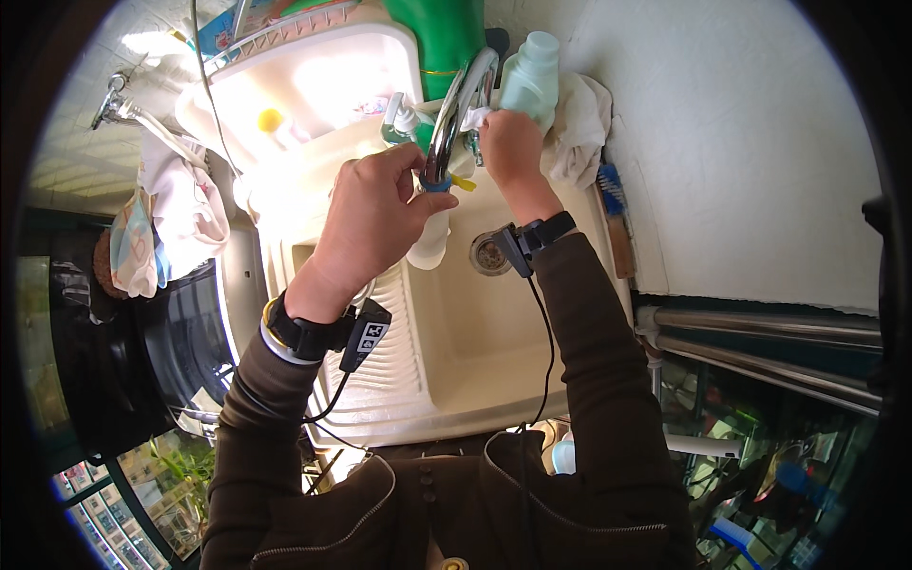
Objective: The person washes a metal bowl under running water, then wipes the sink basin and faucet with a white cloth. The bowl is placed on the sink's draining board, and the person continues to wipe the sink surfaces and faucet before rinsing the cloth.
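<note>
My left hand (370, 217) has its thumb and fingers around the lower end of a chrome faucet spout (449, 121). A blue ring (435, 185) with a yellow tab (464, 183) sits at that end. Below it shows a whitish piece (429, 246), partly behind my fingers; what it is I cannot tell. Beside the faucet's base, my right hand (511, 148) pinches a crumpled white cloth or tissue (475, 118). Both hands are above a cream laundry sink (491, 356) with a ribbed washboard (370, 356) and a metal drain (490, 254).
Behind the faucet stand a pale green bottle (531, 82), a green container (445, 43) and a pump bottle (402, 117). A cloth (581, 132) and a blue-bristled brush (611, 189) lie along the right wall. Cloths (185, 206) hang left above a black-lidded washing machine (185, 328).
</note>
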Demonstrator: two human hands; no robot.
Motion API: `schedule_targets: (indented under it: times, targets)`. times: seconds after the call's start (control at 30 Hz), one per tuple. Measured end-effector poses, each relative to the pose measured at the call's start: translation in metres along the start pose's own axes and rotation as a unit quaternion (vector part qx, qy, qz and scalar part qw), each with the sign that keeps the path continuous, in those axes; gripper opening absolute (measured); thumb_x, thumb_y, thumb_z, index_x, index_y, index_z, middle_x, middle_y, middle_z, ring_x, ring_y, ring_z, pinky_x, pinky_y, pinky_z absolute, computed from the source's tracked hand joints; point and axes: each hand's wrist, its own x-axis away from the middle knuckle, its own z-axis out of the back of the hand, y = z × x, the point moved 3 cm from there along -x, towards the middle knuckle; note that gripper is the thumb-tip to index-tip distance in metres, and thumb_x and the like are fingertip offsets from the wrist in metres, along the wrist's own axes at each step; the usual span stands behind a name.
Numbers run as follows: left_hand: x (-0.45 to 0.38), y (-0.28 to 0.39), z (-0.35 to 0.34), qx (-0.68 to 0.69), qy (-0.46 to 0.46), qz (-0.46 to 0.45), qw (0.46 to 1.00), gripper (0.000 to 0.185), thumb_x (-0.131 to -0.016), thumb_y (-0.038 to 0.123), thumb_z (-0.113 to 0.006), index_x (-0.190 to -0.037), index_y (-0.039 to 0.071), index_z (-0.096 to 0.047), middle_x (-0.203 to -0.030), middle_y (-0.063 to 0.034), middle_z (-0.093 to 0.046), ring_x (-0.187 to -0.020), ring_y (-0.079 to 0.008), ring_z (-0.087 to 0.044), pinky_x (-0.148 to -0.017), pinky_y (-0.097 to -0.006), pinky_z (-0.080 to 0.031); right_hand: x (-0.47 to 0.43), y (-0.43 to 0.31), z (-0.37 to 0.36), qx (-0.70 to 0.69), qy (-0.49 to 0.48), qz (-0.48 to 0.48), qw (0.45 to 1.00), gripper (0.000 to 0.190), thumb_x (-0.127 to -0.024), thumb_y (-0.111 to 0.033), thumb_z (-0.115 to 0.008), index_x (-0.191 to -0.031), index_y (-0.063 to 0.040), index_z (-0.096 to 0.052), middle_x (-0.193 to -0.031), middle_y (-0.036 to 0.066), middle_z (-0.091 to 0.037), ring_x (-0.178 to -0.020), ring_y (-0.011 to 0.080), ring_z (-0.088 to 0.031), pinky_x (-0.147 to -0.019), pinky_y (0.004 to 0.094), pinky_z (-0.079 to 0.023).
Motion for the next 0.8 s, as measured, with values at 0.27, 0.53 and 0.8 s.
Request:
schedule_targets:
  times: [0.27,0.53,0.8]
  targets:
    - [0.004,-0.008,0.001,0.002,-0.005,0.021,1.000,0.032,-0.074,0.015,-0.085,-0.094,-0.001,-0.067,-0.057,-0.0070,-0.049,-0.051,-0.0171,-0.047,-0.053,-0.0312,-0.041,0.038,0.018,0.039,-0.049,0.069,0.027,0.996,0.007,-0.083,-0.008,-0.072,-0.082,-0.003,-0.068,-0.078,0.011,-0.060,-0.071,0.0345,-0.063,-0.065,0.0444,-0.052]
    - [-0.008,-0.040,0.015,0.096,0.135,-0.032,0.986,0.032,-0.096,0.028,-0.069,-0.110,0.000,-0.066,-0.087,-0.0102,-0.061,-0.074,-0.0143,-0.055,-0.062,-0.0279,-0.048,0.138,0.041,-0.002,-0.248,-0.058,-0.248,0.935,0.028,-0.084,-0.003,-0.074,-0.105,-0.004,-0.055,-0.070,0.012,-0.067,-0.061,0.0218,-0.067,-0.059,0.0336,-0.053]
    - [-0.081,-0.085,-0.018,-0.166,0.103,-0.105,0.975,0.036,-0.088,0.025,-0.073,-0.113,0.001,-0.062,-0.097,-0.0233,-0.064,-0.089,-0.0397,-0.067,-0.076,-0.0438,-0.054,0.101,-0.010,-0.074,-0.089,0.016,0.056,0.994,0.028,-0.085,-0.005,-0.062,-0.111,0.001,-0.063,-0.113,0.015,-0.058,-0.102,0.0295,-0.059,-0.085,0.0400,-0.051]
